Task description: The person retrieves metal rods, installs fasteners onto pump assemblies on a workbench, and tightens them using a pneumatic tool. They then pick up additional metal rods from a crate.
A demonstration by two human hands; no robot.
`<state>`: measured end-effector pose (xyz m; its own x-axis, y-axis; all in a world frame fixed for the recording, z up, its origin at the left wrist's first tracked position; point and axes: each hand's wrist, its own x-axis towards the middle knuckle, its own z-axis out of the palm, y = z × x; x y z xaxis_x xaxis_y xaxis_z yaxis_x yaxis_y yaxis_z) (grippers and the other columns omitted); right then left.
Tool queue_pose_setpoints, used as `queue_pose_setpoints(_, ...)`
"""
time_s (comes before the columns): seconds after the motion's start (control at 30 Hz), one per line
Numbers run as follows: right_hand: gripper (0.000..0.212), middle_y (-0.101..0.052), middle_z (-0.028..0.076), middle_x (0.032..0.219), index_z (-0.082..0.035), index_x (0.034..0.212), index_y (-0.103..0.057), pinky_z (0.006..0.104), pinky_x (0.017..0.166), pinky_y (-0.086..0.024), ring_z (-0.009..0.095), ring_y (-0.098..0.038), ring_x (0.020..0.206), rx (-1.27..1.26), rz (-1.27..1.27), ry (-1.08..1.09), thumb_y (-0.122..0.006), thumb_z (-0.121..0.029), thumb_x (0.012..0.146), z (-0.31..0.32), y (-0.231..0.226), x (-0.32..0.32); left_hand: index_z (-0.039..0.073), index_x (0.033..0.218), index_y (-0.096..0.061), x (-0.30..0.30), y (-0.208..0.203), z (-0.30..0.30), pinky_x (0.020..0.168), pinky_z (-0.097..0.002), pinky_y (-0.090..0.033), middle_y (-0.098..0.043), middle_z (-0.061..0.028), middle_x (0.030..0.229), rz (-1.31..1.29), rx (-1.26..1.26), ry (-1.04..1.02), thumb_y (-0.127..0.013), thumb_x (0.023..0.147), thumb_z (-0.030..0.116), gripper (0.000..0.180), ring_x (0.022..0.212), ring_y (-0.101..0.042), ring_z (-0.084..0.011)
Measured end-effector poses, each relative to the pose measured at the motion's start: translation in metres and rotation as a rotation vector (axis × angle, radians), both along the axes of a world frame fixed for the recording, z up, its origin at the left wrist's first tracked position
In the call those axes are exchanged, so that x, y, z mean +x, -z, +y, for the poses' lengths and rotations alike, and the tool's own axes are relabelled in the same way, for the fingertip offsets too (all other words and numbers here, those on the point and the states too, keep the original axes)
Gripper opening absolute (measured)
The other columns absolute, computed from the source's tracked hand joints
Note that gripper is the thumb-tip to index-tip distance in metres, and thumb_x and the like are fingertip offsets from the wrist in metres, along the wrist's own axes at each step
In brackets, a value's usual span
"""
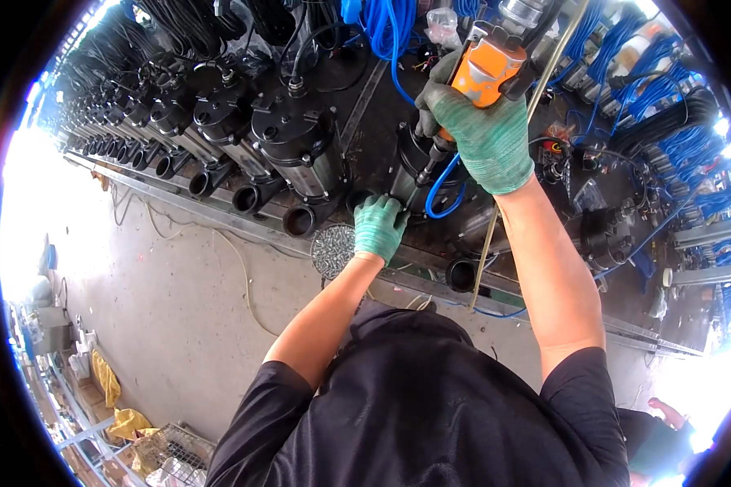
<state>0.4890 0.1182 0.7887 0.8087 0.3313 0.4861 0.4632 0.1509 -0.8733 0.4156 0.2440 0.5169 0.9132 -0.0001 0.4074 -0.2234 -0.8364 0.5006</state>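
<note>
My right hand [489,138], in a green knit glove, grips an orange and black power screwdriver [486,73]. Its long bit slants down and left toward a black and silver motor pump [404,170]. Low on that pump rests my gloved left hand [379,227], fingers bent together close to the tip of the bit. Whatever the left fingertips may hold is hidden. Just left of that wrist, a round container is full of small metal screws [331,250]. A loop of blue cable [443,191] hangs right beside the bit.
Several similar pumps [296,138] stand in a row along the dark bench to the left. Coiled blue cables [390,28] lie behind. A pale hose [489,235] runs down past my right wrist. Another person [666,438] is at the lower right; a wire basket [175,446] sits lower left.
</note>
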Motion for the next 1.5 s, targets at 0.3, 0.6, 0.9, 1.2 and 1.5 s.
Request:
queue_pose_setpoints(0.3,0.017,-0.071,0.007,0.081,-0.004,0.104,-0.067,0.0236,0.049,-0.05,0.014,-0.066,0.059,0.201,0.059,0.013,-0.071,-0.007,0.088,-0.016,-0.04,-0.001,0.012,0.087,-0.065,-0.001,-0.003,0.006,0.081,-0.0493,-0.045,-0.066,-0.0086,0.094,-0.002,-0.014,0.039,-0.076,0.082,0.024,0.017,0.095,-0.06,-0.034)
queue_pose_setpoints(0.6,0.019,-0.069,0.013,0.086,0.0,0.103,-0.066,0.0261,0.048,-0.048,0.015,-0.063,0.06,0.185,-0.017,0.087,-0.065,-0.012,0.089,-0.014,-0.026,-0.009,0.01,0.089,-0.065,0.003,-0.006,0.006,0.086,-0.0499,-0.044,-0.066,-0.01,0.096,0.108,-0.019,0.029,-0.076,0.082,0.023,0.018,0.099,-0.059,-0.0359)
queue_pose_setpoints(0.9,0.025,-0.065,0.014,0.084,0.001,0.107,-0.063,0.0358,0.059,-0.052,0.016,-0.055,0.052,0.233,0.115,0.185,-0.061,-0.011,0.086,-0.044,0.001,-0.043,0.004,0.106,-0.068,-0.002,0.006,0.021,0.097,-0.0477,-0.047,-0.067,-0.0167,0.108,-0.02,-0.286,0.092,-0.073,0.085,0.012,0.023,0.109,-0.059,-0.0389)
queue_pose_setpoints(1.2,0.037,-0.061,0.018,0.083,0.001,0.122,-0.056,0.04,0.057,-0.053,0.02,-0.056,0.052,0.328,0.139,0.142,-0.061,-0.004,0.086,-0.124,0.032,-0.107,0.003,0.125,-0.062,-0.064,0.04,0.004,0.094,-0.0475,-0.053,-0.063,-0.0192,0.122,0.41,-0.035,0.393,-0.066,0.092,0.019,0.036,0.111,-0.062,-0.0387)
queue_pose_setpoints(1.5,0.033,-0.062,0.015,0.088,0.0,0.119,-0.058,0.0353,0.054,-0.05,0.017,-0.055,0.053,0.37,0.157,0.398,-0.06,-0.008,0.087,-0.148,0.047,-0.153,0.004,0.144,-0.051,-0.029,0.129,-0.048,0.107,-0.0443,-0.047,-0.059,-0.0213,0.133,0.413,0.236,0.308,-0.05,0.091,0.005,0.053,0.122,-0.058,-0.0363)
